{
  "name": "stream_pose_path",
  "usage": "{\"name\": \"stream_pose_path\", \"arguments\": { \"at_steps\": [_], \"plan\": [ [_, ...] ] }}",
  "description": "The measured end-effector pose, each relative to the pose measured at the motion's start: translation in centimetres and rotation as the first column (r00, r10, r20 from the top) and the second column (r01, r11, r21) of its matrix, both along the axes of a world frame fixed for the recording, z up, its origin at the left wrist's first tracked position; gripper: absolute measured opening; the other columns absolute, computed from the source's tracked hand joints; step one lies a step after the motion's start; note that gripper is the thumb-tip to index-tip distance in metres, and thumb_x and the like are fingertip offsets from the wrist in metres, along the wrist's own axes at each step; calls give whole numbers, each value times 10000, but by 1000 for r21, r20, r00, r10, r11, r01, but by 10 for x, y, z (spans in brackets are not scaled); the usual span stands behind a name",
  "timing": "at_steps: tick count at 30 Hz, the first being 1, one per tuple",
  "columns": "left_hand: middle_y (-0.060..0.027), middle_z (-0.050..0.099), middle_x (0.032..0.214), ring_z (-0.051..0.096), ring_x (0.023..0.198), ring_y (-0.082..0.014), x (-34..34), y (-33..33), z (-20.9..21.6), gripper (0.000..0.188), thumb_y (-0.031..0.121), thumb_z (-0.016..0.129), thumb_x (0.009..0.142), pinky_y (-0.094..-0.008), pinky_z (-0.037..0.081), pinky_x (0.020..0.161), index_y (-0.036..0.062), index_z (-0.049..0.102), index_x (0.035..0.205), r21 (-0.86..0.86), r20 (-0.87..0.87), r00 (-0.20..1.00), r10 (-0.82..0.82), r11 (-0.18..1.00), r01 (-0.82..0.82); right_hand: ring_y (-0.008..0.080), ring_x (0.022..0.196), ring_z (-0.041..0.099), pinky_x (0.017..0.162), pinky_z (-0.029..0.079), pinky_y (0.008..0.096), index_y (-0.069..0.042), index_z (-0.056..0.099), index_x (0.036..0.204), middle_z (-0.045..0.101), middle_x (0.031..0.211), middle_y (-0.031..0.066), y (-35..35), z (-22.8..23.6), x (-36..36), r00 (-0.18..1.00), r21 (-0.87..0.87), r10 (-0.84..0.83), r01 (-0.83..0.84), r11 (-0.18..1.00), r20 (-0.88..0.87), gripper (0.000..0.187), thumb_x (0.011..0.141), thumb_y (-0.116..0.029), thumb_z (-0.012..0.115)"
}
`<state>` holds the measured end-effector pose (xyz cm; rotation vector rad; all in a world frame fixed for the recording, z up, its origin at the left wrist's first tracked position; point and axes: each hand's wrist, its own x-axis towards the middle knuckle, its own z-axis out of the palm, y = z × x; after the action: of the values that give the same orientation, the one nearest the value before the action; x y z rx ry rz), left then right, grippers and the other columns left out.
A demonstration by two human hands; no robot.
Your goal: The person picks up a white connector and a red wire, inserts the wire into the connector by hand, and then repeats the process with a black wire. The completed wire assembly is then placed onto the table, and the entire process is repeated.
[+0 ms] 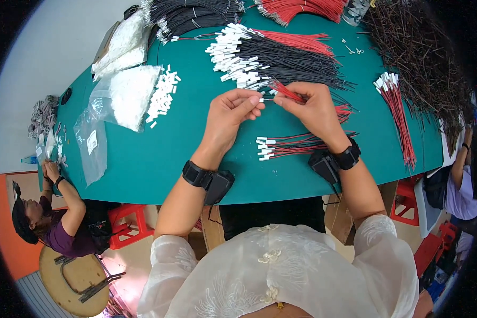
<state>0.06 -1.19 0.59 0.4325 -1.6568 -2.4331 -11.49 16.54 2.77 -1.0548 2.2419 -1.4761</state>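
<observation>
White and small, a connector (pixel 262 100) sits near the centre of the frame, at the fingertips of the left hand (pixel 225 117), whose thumb and forefinger are pinched together on it. Just to its right, the right hand (pixel 317 110) is closed around a bunch of red wires (pixel 286 92), thumb and fingers gripping them near their ends; a thin wire end spans the narrow gap between the hands. Whether that end is seated inside the connector is too small to tell.

Directly above the hands, at upper centre, lies a broad bundle of black wires (pixel 297 59) with white connectors along its left side. Below the right hand, red and black wires (pixel 289 144) with white ends lie on the green table (pixel 185 164). Loose white connectors (pixel 163 95) are scattered at upper left, beside a clear bag (pixel 130 98). At the right of the frame lies a separate red bundle (pixel 400 124), white-tipped at its upper end.
</observation>
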Motion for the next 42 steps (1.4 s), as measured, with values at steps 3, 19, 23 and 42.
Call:
{"name": "stream_pose_path", "arguments": {
  "at_steps": [3, 19, 23, 42],
  "plan": [
    [-91, 720, 893, 643, 725, -93, 0, 0, -1, 186, 104, 656, 939, -201, 514, 661, -20, 671, 1078, -22, 13, 1000, -12, 1000, 12, 33, 638, 447, 550, 363, 239, 40, 690, 865, 577, 666, -15, -2, 0, 3, 1000, -20, -9, 9, 1000, -3, 168, 815, -103, 763],
    [-128, 726, 909, 676, 750, -124, -1, 8, -4, 179, 79, 668, 924, -223, 543, 681, -39, 666, 1058, -31, 27, 1000, -3, 999, 4, 65, 592, 425, 524, 344, 269, 40, 680, 864, 543, 625, 34, -5, -4, 8, 999, -54, -6, 3, 999, -45, 171, 802, -95, 765],
    [-111, 723, 905, 672, 759, -125, 0, 7, -1, 167, 79, 671, 921, -226, 535, 684, -41, 675, 1039, -187, 24, 999, -37, 982, 41, 79, 581, 421, 517, 343, 274, 45, 671, 838, 546, 628, 52, -3, 1, 3, 997, 2, 30, -30, 1000, -65, 191, 827, -127, 755],
    [-47, 635, 738, 549, 621, -118, 2, -2, 5, 119, 55, 742, 811, -274, 441, 562, 33, 708, 923, -844, -17, 997, -75, 536, 26, 235, 553, 553, 555, 432, 349, 15, 641, 877, 589, 651, 136, 9, -1, -16, 951, 266, 26, 60, 962, -307, 229, 947, -202, 628]
  ]
}}
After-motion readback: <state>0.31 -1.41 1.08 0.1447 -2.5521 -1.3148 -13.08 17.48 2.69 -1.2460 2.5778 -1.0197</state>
